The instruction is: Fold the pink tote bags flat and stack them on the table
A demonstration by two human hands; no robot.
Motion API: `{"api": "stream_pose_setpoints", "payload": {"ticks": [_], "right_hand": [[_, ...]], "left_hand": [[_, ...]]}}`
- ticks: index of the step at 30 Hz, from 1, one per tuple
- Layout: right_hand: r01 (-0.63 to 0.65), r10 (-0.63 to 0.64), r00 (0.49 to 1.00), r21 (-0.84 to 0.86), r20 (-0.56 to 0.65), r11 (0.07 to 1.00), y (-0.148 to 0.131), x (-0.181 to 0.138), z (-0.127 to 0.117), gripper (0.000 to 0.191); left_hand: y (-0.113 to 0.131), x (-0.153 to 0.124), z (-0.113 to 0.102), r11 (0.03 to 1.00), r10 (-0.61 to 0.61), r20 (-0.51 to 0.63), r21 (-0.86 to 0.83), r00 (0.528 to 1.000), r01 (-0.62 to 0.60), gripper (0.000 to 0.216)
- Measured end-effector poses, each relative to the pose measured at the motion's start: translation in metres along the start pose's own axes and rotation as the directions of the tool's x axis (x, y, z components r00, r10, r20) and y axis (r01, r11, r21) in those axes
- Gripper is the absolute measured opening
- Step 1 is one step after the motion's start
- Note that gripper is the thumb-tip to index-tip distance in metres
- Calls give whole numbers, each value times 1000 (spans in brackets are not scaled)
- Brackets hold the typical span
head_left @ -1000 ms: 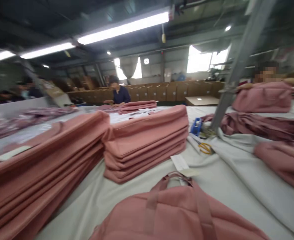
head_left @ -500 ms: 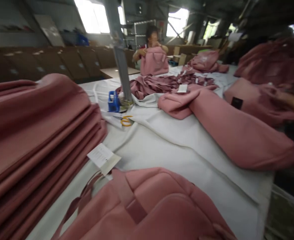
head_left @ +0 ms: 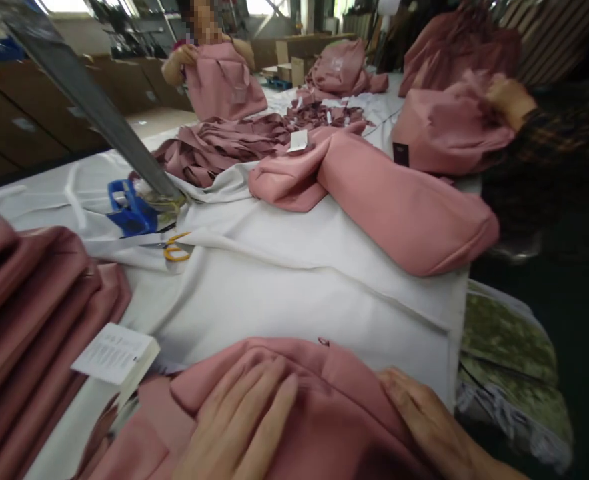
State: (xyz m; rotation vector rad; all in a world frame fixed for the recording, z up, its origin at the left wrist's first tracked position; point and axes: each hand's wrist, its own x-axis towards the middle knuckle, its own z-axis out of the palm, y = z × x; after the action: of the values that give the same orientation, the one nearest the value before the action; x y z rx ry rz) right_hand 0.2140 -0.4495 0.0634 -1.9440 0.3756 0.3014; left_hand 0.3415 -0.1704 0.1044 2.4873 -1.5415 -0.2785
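Observation:
A pink fabric bag (head_left: 324, 373) lies on the white-covered table (head_left: 274, 280) right in front of me. My left hand (head_left: 239, 427) rests flat on its top, fingers spread and pointing away from me. At the bag's right side lies my right hand (head_left: 424, 420), pressed against the fabric with fingers together. Neither hand grips anything that I can see. A white paper tag (head_left: 117, 353) lies just left of the bag.
Stacked flat pink bags (head_left: 29, 307) fill the left. Yellow-handled scissors (head_left: 174, 250) and a blue tape dispenser (head_left: 129, 210) sit by a slanted metal post (head_left: 89, 100). More pink bags (head_left: 404, 207) lie ahead. Two other people handle pink bags at the far side and right.
The view has swung right and down, from the hall to the table edge. Both my hands have come into view on the near pink bag.

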Motion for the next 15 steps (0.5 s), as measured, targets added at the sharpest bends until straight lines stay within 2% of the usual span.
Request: {"api": "stream_pose_setpoints", "payload": {"ticks": [3,6,8,10,13,15], "right_hand": [[-68,64,997,159,29,985,2,2,-10,57],[-53,41,995,135,91,989,11,4,-21,45],[-38,25,987,81,157,996,15,5,-29,33],[-16,10,966,22,259,1000,13,5,-37,22],[12,15,942,-78,334,997,5,4,-46,29],[-21,55,955,-121,291,992,0,2,-46,31]], "left_hand": [[11,59,-3,992,108,-15,63,994,-107,88],[22,90,9,995,32,51,89,998,-37,84],[24,84,20,996,28,14,83,1000,-29,71],[24,64,31,997,45,-99,74,994,-37,54],[22,31,42,997,15,-189,82,982,1,41],[23,16,44,996,-5,-187,90,982,23,42]]}}
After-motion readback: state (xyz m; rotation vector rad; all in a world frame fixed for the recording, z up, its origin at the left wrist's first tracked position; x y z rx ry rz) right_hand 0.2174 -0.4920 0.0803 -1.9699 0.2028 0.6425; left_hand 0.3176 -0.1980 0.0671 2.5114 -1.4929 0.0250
